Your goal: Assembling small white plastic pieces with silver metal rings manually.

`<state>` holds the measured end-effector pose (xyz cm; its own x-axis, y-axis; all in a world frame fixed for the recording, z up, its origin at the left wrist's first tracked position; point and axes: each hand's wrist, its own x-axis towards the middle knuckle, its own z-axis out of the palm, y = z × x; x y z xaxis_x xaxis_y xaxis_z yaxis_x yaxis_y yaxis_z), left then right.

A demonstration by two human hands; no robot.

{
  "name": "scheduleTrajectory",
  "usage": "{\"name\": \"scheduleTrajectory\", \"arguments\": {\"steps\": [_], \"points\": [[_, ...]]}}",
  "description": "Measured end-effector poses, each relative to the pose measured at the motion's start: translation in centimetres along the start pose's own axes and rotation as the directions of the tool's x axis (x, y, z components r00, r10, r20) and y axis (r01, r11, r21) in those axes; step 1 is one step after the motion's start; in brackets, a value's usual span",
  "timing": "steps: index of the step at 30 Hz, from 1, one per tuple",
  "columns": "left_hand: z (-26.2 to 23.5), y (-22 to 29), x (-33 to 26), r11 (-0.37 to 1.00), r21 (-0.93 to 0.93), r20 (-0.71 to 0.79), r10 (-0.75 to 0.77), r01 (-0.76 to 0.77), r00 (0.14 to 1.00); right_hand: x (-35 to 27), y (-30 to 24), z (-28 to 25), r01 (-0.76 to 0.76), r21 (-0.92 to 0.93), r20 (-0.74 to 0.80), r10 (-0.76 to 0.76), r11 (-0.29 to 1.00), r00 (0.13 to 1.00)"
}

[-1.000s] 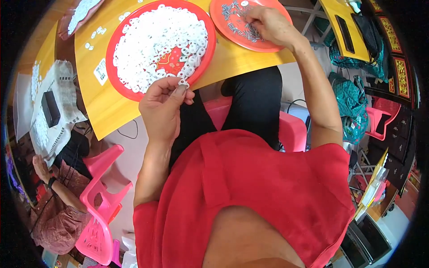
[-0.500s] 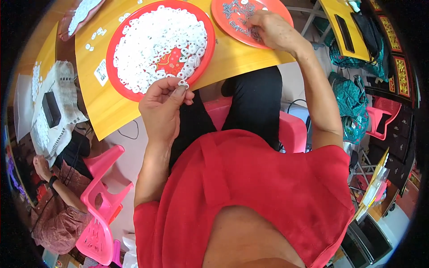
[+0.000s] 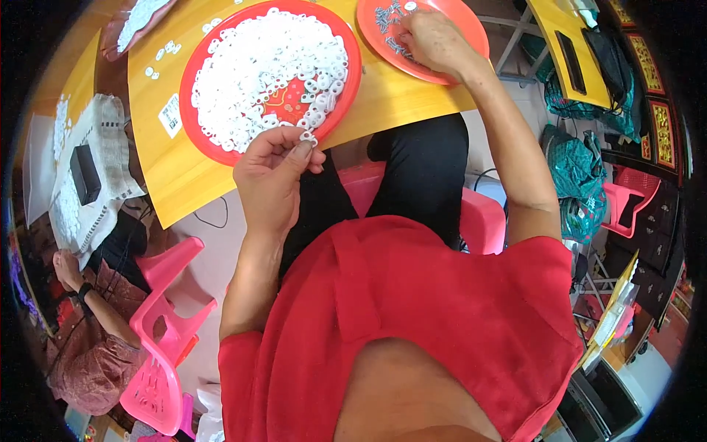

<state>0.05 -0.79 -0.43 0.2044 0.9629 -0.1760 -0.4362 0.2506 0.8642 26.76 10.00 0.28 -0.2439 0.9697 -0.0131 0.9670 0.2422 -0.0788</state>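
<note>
Between the thumb and forefinger of my left hand (image 3: pixel 272 166) is a small white plastic piece (image 3: pixel 308 138) with holes in it, held at the near edge of a round red tray (image 3: pixel 193 140). That tray carries a large heap of similar white pieces (image 3: pixel 258 55). My right hand (image 3: pixel 438 44) reaches into an orange-red plate (image 3: pixel 471 33) at the right, fingers bent down and together among small grey screws (image 3: pixel 388 18). Its fingertips are partly hidden, so anything pinched there cannot be made out.
Both trays rest on a yellow table (image 3: pixel 169 195), where a few loose white pieces (image 3: pixel 168 50) and a white label (image 3: pixel 171 116) lie at the left. Beyond a pink chair (image 3: pixel 158 353), another person's hand (image 3: pixel 68 270) shows at the far left. Green bags (image 3: pixel 578 166) stand right.
My right hand has shifted left and slightly away from me over the screws. My left hand keeps its pinch on the white piece. The whole view has shifted slightly.
</note>
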Motion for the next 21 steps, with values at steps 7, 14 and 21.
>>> {"name": "scheduleTrajectory", "arguments": {"steps": [7,14,21], "points": [[-0.3,0.0,0.2,1.000,-0.007,0.008,0.000,0.001,1.000,0.0,0.4,0.0,0.174,-0.076,-0.046,-0.177,0.982,0.983],[-0.1,0.2,0.0,0.999,-0.033,0.011,-0.017,0.017,1.000,-1.7,0.5,-2.2,-0.093,0.524,-0.057,0.144,0.847,0.988],[-0.2,0.3,-0.1,0.989,-0.136,0.073,-0.046,0.055,0.996,-3.1,0.0,-2.1,-0.023,0.957,0.002,0.071,0.290,0.997]]}}
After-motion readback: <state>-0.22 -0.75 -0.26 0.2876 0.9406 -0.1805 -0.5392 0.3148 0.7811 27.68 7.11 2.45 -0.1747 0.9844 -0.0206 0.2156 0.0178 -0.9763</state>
